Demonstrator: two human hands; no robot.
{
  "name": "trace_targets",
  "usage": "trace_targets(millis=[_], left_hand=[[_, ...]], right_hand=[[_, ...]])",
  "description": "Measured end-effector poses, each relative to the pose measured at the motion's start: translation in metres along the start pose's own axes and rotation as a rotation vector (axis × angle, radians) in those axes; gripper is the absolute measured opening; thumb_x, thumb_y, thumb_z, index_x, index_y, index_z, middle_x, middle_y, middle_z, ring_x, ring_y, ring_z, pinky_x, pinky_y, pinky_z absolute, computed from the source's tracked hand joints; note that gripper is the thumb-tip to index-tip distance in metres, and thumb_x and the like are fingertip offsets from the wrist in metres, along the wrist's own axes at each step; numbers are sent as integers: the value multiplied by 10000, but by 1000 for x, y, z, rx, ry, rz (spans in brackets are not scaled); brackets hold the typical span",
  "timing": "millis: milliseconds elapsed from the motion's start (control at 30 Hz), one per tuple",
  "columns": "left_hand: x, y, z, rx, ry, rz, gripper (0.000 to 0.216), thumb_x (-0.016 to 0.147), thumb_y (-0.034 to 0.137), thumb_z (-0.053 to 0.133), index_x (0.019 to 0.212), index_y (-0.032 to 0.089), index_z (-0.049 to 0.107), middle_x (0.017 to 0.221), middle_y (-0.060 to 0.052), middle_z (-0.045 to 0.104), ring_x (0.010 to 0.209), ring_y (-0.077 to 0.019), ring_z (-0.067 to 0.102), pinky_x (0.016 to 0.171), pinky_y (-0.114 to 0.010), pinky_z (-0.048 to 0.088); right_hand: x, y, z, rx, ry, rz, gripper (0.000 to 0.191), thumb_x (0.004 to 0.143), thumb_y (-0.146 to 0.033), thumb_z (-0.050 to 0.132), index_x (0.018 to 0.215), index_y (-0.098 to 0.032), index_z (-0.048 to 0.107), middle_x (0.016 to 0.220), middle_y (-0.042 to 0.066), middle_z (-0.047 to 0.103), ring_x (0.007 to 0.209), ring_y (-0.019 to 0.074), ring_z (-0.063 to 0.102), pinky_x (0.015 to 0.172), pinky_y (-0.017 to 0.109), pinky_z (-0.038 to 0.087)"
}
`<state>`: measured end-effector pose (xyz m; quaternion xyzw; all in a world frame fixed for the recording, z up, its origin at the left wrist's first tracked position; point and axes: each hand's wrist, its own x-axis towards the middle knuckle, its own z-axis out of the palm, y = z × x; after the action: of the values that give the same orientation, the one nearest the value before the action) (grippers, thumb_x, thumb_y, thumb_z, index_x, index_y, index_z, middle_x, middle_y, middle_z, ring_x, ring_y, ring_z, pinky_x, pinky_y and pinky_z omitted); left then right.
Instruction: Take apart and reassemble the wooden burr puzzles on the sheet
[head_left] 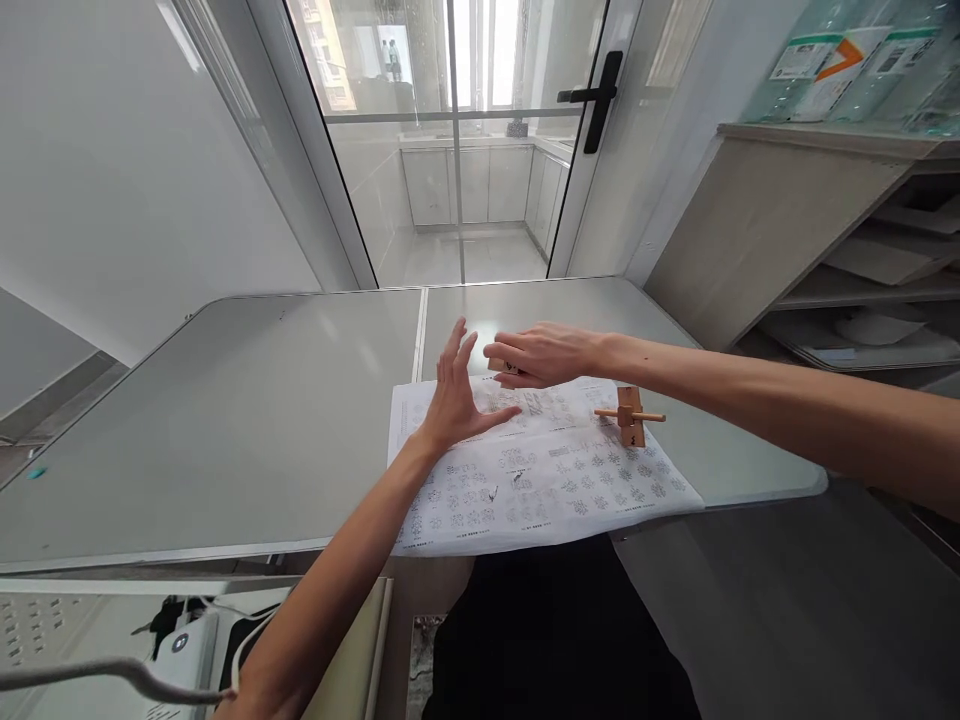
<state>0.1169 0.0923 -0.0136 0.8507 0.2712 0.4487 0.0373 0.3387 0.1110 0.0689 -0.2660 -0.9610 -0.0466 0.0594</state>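
A white printed sheet point(570, 480) covered in small diagrams lies on the grey table point(225, 420), hanging slightly over the near edge. My left hand point(456, 395) hovers over the sheet's upper left part, fingers spread and empty. Reaching across from the right, my right hand point(544, 354) is closed around a small wooden block point(504, 367) at the sheet's far edge. A wooden puzzle assembly point(630, 415), a block with a dowel through it, stands on the sheet just below my right wrist.
A glass door with a black handle point(598, 95) stands behind the table. A shelving unit point(862, 280) holding papers is to the right. A white cable and device point(180, 645) sit at the lower left.
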Motion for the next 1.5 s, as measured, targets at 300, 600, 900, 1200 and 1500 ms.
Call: trace_targets(millis=[300,600,900,1200,1500], left_hand=[[-2,-4,2,-171,-54,-28,1184,793,526,849,1632,366,29,1744,-167,-39,1601,-424,131,1078,-596,523],[-9,-6,0,-277,-183,-179,935,950,320,699,1652,302,82,1536,-181,510,1225,-298,674,986,-460,583],[-12,-5,4,-255,-231,-247,746,946,213,639,1586,293,264,1337,-120,676,1047,-257,740,866,-391,594],[-15,-7,8,-109,-195,-273,588,927,185,630,1458,248,386,1277,-115,655,965,-222,723,769,-328,574],[-14,1,5,-201,-247,-277,758,828,271,775,1497,258,420,1237,-81,690,915,-195,731,778,-318,595]], right_hand=[[18,-24,28,164,83,27,307,1092,-480,398,1083,-204,531,997,72,656,592,140,510,541,302,269],[19,-49,30,594,312,384,252,1035,-453,502,926,-228,478,713,-19,625,609,155,548,580,300,384],[-1,-76,53,809,495,552,394,1027,-479,517,1315,-212,482,1088,90,723,880,228,684,768,368,519],[-13,-92,82,751,545,674,351,1069,-530,422,1028,-227,596,872,61,745,803,243,714,733,355,501],[-21,-86,97,809,643,672,327,1060,-474,458,1168,-223,637,932,51,722,741,203,653,715,330,507]])
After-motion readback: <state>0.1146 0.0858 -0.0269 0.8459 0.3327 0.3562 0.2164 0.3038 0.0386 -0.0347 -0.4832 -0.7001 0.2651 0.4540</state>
